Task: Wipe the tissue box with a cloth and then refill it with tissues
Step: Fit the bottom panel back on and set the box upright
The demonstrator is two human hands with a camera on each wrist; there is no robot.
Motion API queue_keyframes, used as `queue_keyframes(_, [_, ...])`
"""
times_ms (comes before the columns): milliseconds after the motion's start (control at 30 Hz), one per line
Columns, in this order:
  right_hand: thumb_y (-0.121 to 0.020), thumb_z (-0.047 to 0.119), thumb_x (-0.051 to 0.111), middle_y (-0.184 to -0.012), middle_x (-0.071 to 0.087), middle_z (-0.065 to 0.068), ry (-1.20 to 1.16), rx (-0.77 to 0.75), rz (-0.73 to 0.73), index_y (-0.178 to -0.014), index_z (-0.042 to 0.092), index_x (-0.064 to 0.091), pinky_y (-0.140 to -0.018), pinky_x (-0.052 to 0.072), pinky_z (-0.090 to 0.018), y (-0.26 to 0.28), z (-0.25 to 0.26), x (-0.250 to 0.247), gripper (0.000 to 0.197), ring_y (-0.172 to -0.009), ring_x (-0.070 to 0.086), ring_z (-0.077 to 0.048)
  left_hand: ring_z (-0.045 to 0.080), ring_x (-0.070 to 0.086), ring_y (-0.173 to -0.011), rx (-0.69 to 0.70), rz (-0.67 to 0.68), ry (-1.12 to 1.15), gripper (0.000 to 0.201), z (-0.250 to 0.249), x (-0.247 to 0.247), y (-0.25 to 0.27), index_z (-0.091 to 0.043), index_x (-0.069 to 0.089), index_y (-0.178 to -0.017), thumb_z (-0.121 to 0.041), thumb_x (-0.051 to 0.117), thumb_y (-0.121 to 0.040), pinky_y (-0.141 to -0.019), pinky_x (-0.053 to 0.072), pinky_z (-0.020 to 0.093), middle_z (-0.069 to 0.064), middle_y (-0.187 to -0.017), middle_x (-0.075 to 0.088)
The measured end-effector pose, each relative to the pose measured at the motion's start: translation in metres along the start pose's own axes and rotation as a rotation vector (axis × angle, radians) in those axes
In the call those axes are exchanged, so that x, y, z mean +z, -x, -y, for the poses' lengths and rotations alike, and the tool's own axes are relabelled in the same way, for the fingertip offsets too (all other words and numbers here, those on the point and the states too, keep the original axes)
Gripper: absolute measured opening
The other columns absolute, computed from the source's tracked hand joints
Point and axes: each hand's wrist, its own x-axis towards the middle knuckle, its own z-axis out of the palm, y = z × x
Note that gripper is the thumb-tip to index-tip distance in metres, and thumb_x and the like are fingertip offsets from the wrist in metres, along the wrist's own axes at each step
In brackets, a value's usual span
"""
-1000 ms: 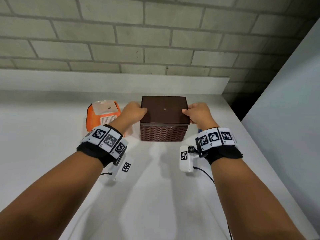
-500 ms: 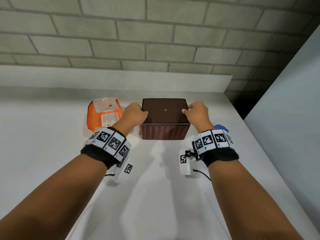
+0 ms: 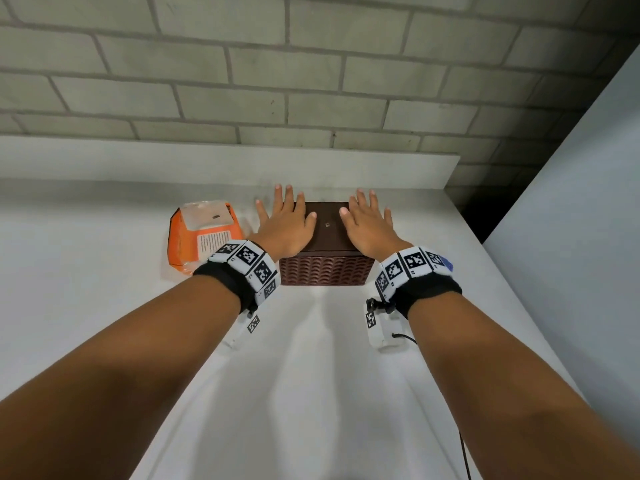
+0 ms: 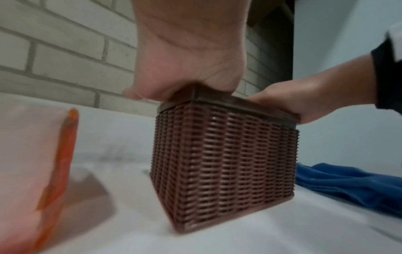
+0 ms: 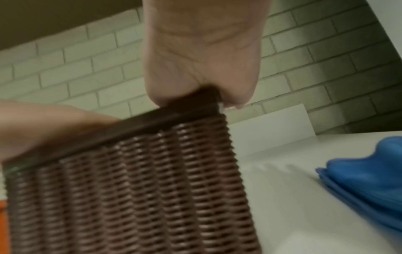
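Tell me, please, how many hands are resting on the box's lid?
2: the left hand lies flat on the lid's left end, the right hand on its right end.

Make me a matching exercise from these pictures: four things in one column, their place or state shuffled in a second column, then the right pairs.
Things
1. tissue box
2. tissue pack
3. cloth
4. left hand

Places or states
A. blue, lying on the counter to the right of the box
B. orange, on the counter to the left of the box
C. brown and woven, lid on, in the middle
D. fingers spread straight, palm on the lid's left side

Pairs: 1-C, 2-B, 3-A, 4-D
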Motion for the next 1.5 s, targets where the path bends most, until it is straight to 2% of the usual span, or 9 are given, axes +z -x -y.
queue_keyframes(500, [-0.102,0.036,0.023,-0.163,0.002,-0.006,-0.046,0.003,-0.004,-0.153,0.008,0.01,-0.123,0.008,-0.043,-0.01,-0.006,0.015,0.059,-0.151,-0.001,-0.022,0.028,-0.005,-0.149,0.012,-0.015,0.196,0.06,0.006,0.009,-0.01,0.0,0.003,-0.15,-0.025,0.027,-0.101,-0.121,0.0,0.04,0.016,-0.16,-0.003])
queue_keyframes(700, [-0.101,0.046,0.021,-0.162,0.005,-0.007,-0.809,0.329,0.008,-0.154,0.016,0.003,-0.122,0.013,-0.042,-0.025,-0.013,-0.004,0.064,-0.149,0.013,-0.026,0.029,0.028,-0.142,-0.388,-0.004,1.037,0.063,0.007,-0.008,-0.009,-0.01,0.013,-0.152,-0.046,0.021,-0.1,-0.117,0.022,0.041,0.013,-0.157,0.023])
queue_keyframes(800, [-0.094,0.059,0.022,-0.15,0.035,-0.012,-1.053,0.567,0.11,-0.152,0.014,0.011,-0.092,0.049,-0.049,-0.029,-0.031,-0.013,0.074,-0.121,0.052,-0.033,0.033,0.063,-0.099,-0.602,0.13,1.385,0.063,0.011,-0.021,-0.003,-0.017,0.039,-0.138,-0.059,0.017,-0.096,-0.068,0.053,0.042,0.02,-0.118,0.061])
queue_keyframes(867, [-0.091,0.064,0.021,-0.108,0.056,-0.014,-1.066,0.571,0.213,-0.15,0.005,0.019,-0.061,0.05,-0.032,-0.024,-0.036,-0.016,0.083,-0.081,0.058,-0.024,0.032,0.068,-0.076,-0.627,0.219,1.494,0.062,0.017,-0.022,-0.005,-0.018,0.052,-0.113,-0.066,0.02,-0.091,-0.066,0.053,0.043,0.019,-0.086,0.068])
queue_keyframes(967, [-0.089,0.068,0.012,-0.094,0.058,-0.016,-1.042,0.561,0.351,-0.143,-0.002,0.034,-0.064,0.046,-0.032,-0.02,-0.036,-0.02,0.091,-0.078,0.058,-0.026,0.034,0.065,-0.098,-0.618,0.282,1.494,0.077,0.025,-0.016,-0.01,-0.018,0.056,-0.121,-0.074,0.028,-0.078,-0.089,0.044,0.06,0.01,-0.11,0.069])
queue_keyframes(1133, [-0.09,0.068,0.012,-0.123,0.054,-0.023,-1.097,0.576,0.377,-0.146,-0.002,0.03,-0.069,0.047,-0.04,-0.014,-0.028,-0.031,0.091,-0.102,0.058,-0.035,0.038,0.057,-0.114,-0.597,0.386,1.372,0.097,0.018,-0.029,-0.003,-0.02,0.064,-0.119,-0.088,0.015,-0.069,-0.1,0.03,0.068,0.013,-0.122,0.065])
queue_keyframes(1266, [-0.093,0.064,0.01,-0.15,0.037,-0.018,-1.147,0.525,0.295,-0.148,0.002,0.027,-0.105,0.03,-0.06,-0.01,-0.02,-0.045,0.085,-0.138,0.037,-0.035,0.036,0.042,-0.131,-0.545,0.35,1.296,0.109,0.011,-0.051,0.01,-0.017,0.041,-0.143,-0.089,0.006,-0.068,-0.097,0.037,0.061,0.011,-0.147,0.044])
queue_keyframes(1366, [-0.097,0.057,0.012,-0.143,0.046,-0.018,-1.171,0.48,0.216,-0.142,-0.001,0.035,-0.101,0.034,-0.061,-0.003,-0.014,-0.055,0.078,-0.133,0.043,-0.034,0.029,0.058,-0.102,-0.463,0.234,1.307,0.105,0.003,-0.06,0.017,-0.01,0.047,-0.135,-0.084,0.005,-0.076,-0.067,0.047,0.042,0.014,-0.128,0.058])
queue_keyframes(1500, [-0.102,0.044,0.018,-0.098,0.062,-0.008,-1.216,0.444,0.097,-0.126,0.002,0.052,-0.083,0.045,-0.049,0.005,-0.01,-0.052,0.059,-0.09,0.059,-0.022,0.022,0.056,-0.115,-0.372,0.061,1.342,0.105,0.0,-0.054,0.027,-0.008,0.044,-0.139,-0.085,0.013,-0.076,-0.093,0.048,0.037,0.008,-0.135,0.055])
